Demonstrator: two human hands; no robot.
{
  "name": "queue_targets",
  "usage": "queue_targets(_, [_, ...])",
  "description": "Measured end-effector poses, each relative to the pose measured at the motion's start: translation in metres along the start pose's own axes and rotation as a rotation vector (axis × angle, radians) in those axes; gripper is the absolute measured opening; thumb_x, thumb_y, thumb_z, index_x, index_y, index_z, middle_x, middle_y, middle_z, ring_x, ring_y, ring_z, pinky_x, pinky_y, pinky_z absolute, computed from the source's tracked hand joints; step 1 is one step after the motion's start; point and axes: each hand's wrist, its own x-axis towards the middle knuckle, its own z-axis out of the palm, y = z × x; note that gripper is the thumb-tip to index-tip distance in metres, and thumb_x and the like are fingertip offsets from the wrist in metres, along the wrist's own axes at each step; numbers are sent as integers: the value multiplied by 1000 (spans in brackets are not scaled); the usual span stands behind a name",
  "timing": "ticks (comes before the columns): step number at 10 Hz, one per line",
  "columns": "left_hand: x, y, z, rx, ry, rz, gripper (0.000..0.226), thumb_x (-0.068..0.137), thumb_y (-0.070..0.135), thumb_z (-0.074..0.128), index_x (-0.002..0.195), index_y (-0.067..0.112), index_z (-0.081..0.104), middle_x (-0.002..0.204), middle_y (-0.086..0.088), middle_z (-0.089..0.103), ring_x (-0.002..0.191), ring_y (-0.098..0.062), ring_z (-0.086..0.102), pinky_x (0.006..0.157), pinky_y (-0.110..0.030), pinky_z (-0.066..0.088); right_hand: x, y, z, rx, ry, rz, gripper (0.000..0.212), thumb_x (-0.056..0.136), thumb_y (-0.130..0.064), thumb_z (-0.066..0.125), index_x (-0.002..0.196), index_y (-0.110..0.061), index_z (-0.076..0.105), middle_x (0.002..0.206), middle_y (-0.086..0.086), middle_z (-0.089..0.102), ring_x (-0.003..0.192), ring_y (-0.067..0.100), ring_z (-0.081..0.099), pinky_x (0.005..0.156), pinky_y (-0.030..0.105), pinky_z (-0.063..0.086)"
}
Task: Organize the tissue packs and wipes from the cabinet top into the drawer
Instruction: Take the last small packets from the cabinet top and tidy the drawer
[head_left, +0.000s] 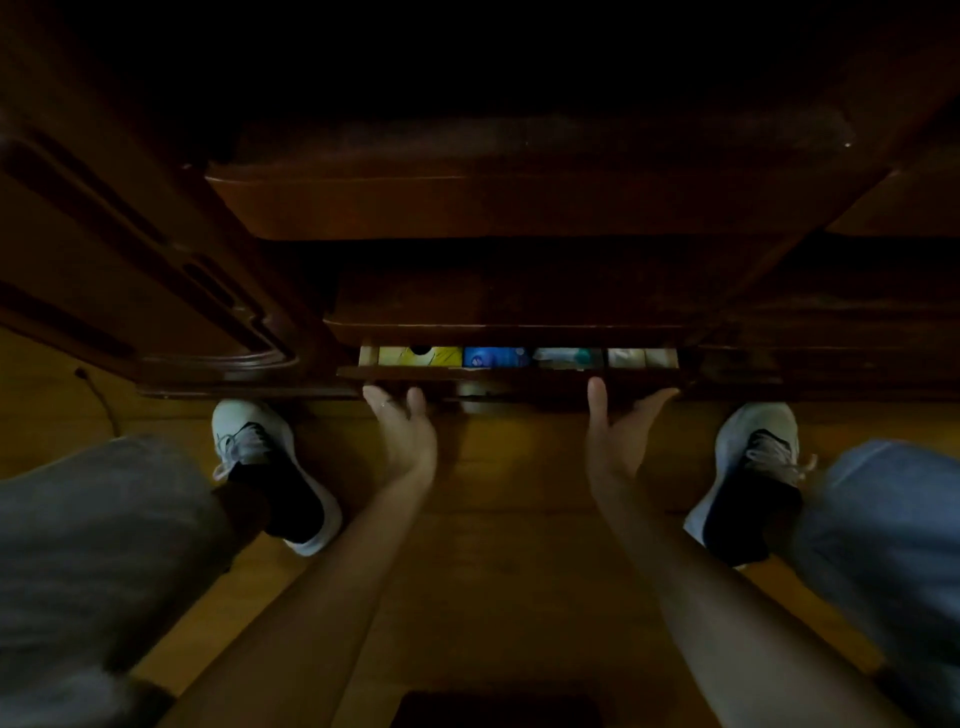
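The person is standing over a dark wooden cabinet, and both hands are pressing flat against the front of the drawer at the middle of the frame. The left hand and the right hand are lying released, fingers straight, grasping nothing. The drawer is showing only a narrow slit, and inside it a yellow pack, a blue pack and pale packs are sitting in a row. White shoes are resting on the wooden floor on either side.

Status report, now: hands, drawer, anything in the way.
Both hands, left hand and right hand, open, flat against the drawer front. Drawer open a crack, packs showing inside. Nothing seen blocking.
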Motion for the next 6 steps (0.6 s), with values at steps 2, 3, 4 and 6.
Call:
queue_targets(2, [29,9,25,87,-179,83,82,98,-13,40,158,9,-12,167,-14,-15,153,-30,8,118,-38,34,39,-5,23,-35,-71,-48,122,89,-44,74,158,-17,-24,169,8,-19,157,24,-4,114,24,6])
queue_targets(3, [29,8,27,122,-161,113,95,96,-15,43,155,17,-24,163,-2,-32,154,-30,-1,114,-42,41,41,-8,27,-19,-46,-12,120,90,-25,76,158,-20,-23,170,12,-14,156,30,3,116,26,9])
queue_targets(4, [30,10,28,74,-162,94,97,97,-10,46,154,22,-25,162,3,-33,154,-30,1,99,-30,51,38,-13,21,-76,-66,-47,110,94,-24,70,159,-20,-18,167,26,0,154,44,6,127,50,4])
queue_targets(6, [37,44,22,886,-453,123,56,100,6,45,152,1,26,160,-24,25,129,-34,51,98,-29,48,36,-45,-1,35,-222,228,101,100,-32,62,160,-24,-18,142,16,52,135,38,50,101,44,52])
